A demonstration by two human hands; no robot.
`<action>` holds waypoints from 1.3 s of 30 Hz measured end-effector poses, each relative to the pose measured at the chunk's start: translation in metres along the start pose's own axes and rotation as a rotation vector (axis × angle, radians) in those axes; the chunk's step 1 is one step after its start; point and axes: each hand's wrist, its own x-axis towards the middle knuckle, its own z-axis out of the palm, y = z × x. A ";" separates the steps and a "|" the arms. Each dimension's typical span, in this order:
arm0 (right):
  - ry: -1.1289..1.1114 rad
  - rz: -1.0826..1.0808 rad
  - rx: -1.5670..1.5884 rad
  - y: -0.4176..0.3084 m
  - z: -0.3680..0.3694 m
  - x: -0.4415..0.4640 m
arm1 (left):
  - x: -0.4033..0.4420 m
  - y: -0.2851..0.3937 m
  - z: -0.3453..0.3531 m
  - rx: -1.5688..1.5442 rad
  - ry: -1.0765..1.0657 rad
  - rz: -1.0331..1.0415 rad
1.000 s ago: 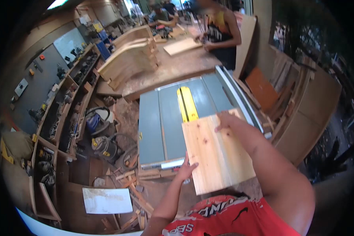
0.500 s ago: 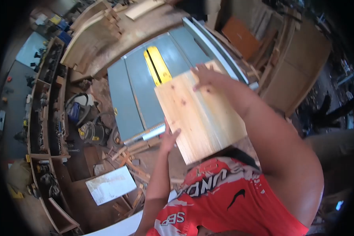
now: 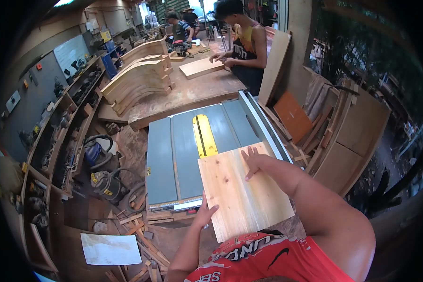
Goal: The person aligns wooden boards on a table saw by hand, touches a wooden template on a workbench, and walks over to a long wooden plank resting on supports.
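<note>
A pale knotty wooden board [image 3: 239,192] lies partly on the grey table saw top [image 3: 162,162], its near end overhanging toward my red shirt. My left hand [image 3: 206,214] grips the board's left edge, thumb on the top face and the other fingers mostly hidden along the side. Near the far right corner, my right hand [image 3: 254,162] rests on the top face with its fingers spread. Just beyond the board's far edge sits the yellow slotted insert [image 3: 205,136]; no raised blade can be made out. The saw's rail fence [image 3: 268,127] runs along the right.
Behind the saw, a workbench [image 3: 192,91] carries curved wooden pieces [image 3: 138,77]. A person [image 3: 251,44] there handles another board [image 3: 201,68]; more people are farther back. Shop vacuum [image 3: 109,184], wood scraps [image 3: 148,246] and a white sheet [image 3: 110,249] lie left. Panels lean at right.
My view has tilted up, bringing the workbench and other people into sight. The board and both hands keep about the same place against the saw.
</note>
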 end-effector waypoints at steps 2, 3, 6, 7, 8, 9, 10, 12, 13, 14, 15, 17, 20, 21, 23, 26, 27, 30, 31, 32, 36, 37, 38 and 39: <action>0.007 -0.027 -0.036 0.003 0.003 0.006 | 0.009 -0.021 -0.005 0.089 0.024 0.074; 0.001 -0.027 -0.052 0.004 0.002 0.008 | 0.012 -0.027 -0.006 0.184 0.048 0.139; 0.011 -0.026 -0.094 0.002 0.009 0.006 | 0.012 -0.032 -0.007 0.113 0.022 0.100; 0.001 -0.016 -0.103 0.001 0.006 0.006 | 0.011 -0.027 -0.007 0.100 0.034 0.097; -0.007 -0.004 -0.111 -0.002 0.002 0.004 | 0.008 -0.017 -0.007 0.118 0.000 0.106; -0.008 -0.009 -0.122 -0.005 -0.002 0.002 | 0.006 -0.011 -0.007 0.140 -0.035 0.116; -0.049 -0.001 -0.116 -0.008 -0.005 -0.001 | 0.007 -0.012 -0.008 0.194 -0.024 0.151; -0.084 0.010 -0.113 -0.011 -0.009 -0.002 | 0.001 0.003 -0.011 0.174 -0.052 0.080; -0.078 0.026 -0.114 -0.010 -0.006 0.001 | -0.003 0.013 -0.012 0.156 -0.087 0.004; -0.071 0.044 -0.113 -0.009 -0.004 0.004 | -0.006 0.022 -0.014 0.156 -0.089 0.009; -0.068 0.050 -0.114 -0.007 -0.002 0.006 | -0.009 0.032 -0.016 0.219 -0.098 -0.083; -0.045 0.074 -0.073 -0.007 -0.001 0.006 | -0.010 0.032 -0.020 0.277 -0.113 -0.173; -0.053 0.065 -0.017 -0.009 -0.005 -0.002 | -0.001 0.002 -0.021 0.256 -0.121 -0.129; -0.053 0.070 -0.021 -0.009 -0.005 -0.003 | 0.000 -0.009 -0.017 0.186 -0.087 0.021; -0.038 0.033 -0.022 -0.009 -0.006 -0.006 | -0.001 -0.013 -0.014 0.112 -0.059 0.177; -0.054 0.089 -0.017 -0.015 -0.010 -0.011 | -0.038 0.013 -0.026 0.129 -0.218 -0.034; -0.056 0.092 -0.018 -0.013 -0.008 -0.009 | -0.040 -0.006 -0.038 0.127 -0.220 -0.034; -0.049 0.090 -0.059 -0.010 -0.004 0.005 | -0.041 -0.026 -0.064 0.214 -0.340 0.157; -0.053 0.080 -0.065 -0.008 -0.001 0.007 | -0.048 -0.026 -0.069 0.370 -0.189 0.235; -0.056 0.069 -0.074 -0.006 0.001 0.009 | -0.057 -0.017 -0.070 0.521 -0.032 0.314; -0.053 0.071 -0.099 -0.002 0.005 0.018 | -0.046 0.031 -0.061 0.776 -0.008 0.402; -0.061 0.080 -0.101 -0.004 0.004 0.016 | -0.039 0.033 -0.058 0.781 -0.002 0.401; -0.069 0.090 -0.104 -0.005 0.003 0.015 | -0.032 0.035 -0.053 0.780 0.001 0.394; -0.065 0.086 -0.105 -0.005 0.003 0.017 | -0.024 0.036 -0.049 0.778 0.005 0.389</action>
